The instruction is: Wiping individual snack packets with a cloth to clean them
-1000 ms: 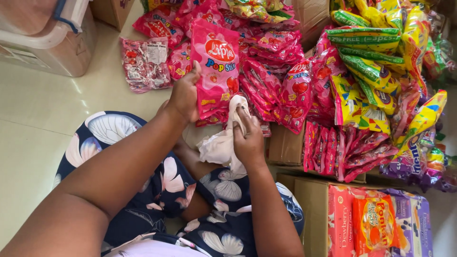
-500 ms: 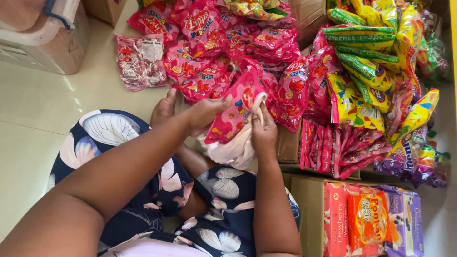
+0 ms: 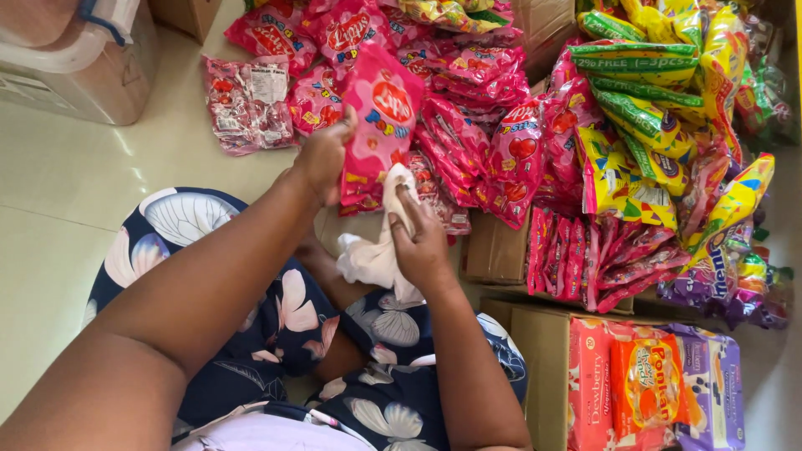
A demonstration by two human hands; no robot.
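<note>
While the left hand [image 3: 322, 159] pinches the pink candy bag [image 3: 378, 125] by its edge above the pile, the right hand [image 3: 422, 242] presses a white cloth [image 3: 376, 250] against it. Looks light, crinkly, slippery; I'd grip the sealed edge.

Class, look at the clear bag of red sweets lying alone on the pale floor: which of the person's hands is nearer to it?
Left. The left hand grips a pink packet just right of that clear bag; the right hand, holding a white cloth, is farther off.
</note>
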